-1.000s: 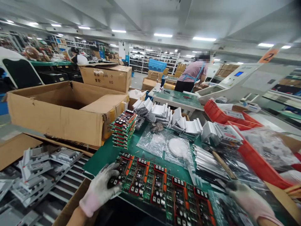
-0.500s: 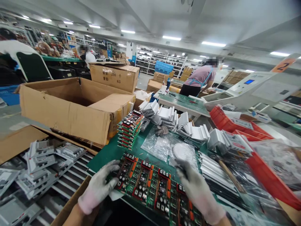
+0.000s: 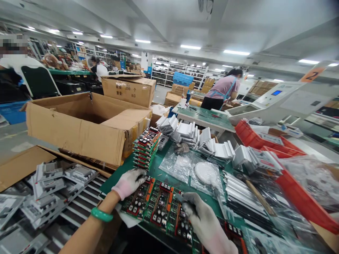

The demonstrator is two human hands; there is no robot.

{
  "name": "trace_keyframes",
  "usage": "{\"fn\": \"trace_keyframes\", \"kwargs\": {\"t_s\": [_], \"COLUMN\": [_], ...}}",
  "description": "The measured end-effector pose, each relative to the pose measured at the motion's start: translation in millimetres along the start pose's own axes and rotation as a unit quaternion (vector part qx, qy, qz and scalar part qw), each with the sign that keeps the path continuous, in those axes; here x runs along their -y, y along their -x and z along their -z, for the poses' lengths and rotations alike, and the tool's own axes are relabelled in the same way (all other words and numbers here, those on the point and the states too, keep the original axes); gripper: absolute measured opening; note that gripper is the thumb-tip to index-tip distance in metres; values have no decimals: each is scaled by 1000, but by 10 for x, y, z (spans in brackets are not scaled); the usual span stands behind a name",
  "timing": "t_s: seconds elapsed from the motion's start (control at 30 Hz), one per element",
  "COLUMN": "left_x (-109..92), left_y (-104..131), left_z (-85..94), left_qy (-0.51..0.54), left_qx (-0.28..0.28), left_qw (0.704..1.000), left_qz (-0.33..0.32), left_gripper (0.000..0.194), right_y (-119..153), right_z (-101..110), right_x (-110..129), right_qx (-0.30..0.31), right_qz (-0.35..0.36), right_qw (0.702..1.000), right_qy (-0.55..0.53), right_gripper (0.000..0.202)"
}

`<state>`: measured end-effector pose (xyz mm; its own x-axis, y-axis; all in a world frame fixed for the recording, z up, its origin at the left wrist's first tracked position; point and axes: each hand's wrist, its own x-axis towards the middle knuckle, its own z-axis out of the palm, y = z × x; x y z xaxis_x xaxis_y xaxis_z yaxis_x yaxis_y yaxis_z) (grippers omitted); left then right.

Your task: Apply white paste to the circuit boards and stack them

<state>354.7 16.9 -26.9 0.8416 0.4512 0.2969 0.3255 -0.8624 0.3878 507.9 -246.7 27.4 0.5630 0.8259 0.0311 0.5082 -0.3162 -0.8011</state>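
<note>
Several green circuit boards with orange and red parts [image 3: 159, 208] lie side by side along the near edge of a green table [image 3: 166, 174]. My left hand [image 3: 131, 181], gloved, has its fingers bent at the upper left corner of the leftmost board; whether it grips the board is unclear. Over the middle boards is my gloved right hand [image 3: 197, 211], its fingers curled together, and what they hold, if anything, I cannot make out. A stack of similar boards [image 3: 146, 148] rises just beyond my left hand.
Silver heat sinks [image 3: 188, 132] line the table's back. Plastic bags [image 3: 176, 160], metal strips [image 3: 243, 197] and a red bin [image 3: 302, 201] lie rightward. An open carton [image 3: 74, 130] and grey parts [image 3: 50, 180] are left. A person [image 3: 221, 88] bends over beyond.
My left hand has moved up and right to the top corner of the leftmost board. My right hand has come left and down over the middle boards, its fingers more curled.
</note>
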Motion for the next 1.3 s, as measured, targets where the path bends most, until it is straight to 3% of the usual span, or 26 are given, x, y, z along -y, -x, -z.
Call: {"fn": "trace_keyframes", "kwargs": {"t_s": [0.13, 0.23, 0.33, 0.43, 0.57, 0.73, 0.97, 1.07, 1.17, 1.3], "left_x": [-101, -346, -646, -875, -1041, -1159, -1314, -1362, -1390, -1428], "left_y": [151, 300, 427, 497, 509, 480, 475, 474, 466, 460], "left_z": [305, 542, 640, 580, 424, 336, 314, 336, 378, 422], "left_qy": [26, 56, 71, 77, 92, 120, 143, 126, 91, 52], "left_qx": [-40, -97, -110, -100, -107, -96, -95, -110, -128, -135], "left_qw": [998, 985, 967, 957, 944, 937, 926, 918, 911, 904], "left_qz": [-42, -131, -217, -262, -298, -314, -335, -359, -381, -401], "left_gripper": [26, 22, 18, 20, 26, 26, 28, 28, 30, 28], "right_y": [23, 60, 113, 166, 235, 360, 501, 569, 695, 847], "right_z": [46, 73, 80, 100, 182, 282, 351, 402, 477, 558], "right_x": [62, 104, 132, 152, 181, 186, 33, 5, 9, 33], "right_qx": [4, 15, 14, -7, -39, -23, -71, -35, 18, -50], "right_qz": [-18, -22, -17, -36, -96, -149, -78, -71, -39, 96], "right_qw": [999, 997, 994, 991, 993, 986, 990, 994, 999, 986], "right_qy": [-45, -66, -109, -127, -64, -64, -93, -74, -3, 126], "right_gripper": [24, 24, 24, 27, 31, 16, 32, 32, 32, 48]}}
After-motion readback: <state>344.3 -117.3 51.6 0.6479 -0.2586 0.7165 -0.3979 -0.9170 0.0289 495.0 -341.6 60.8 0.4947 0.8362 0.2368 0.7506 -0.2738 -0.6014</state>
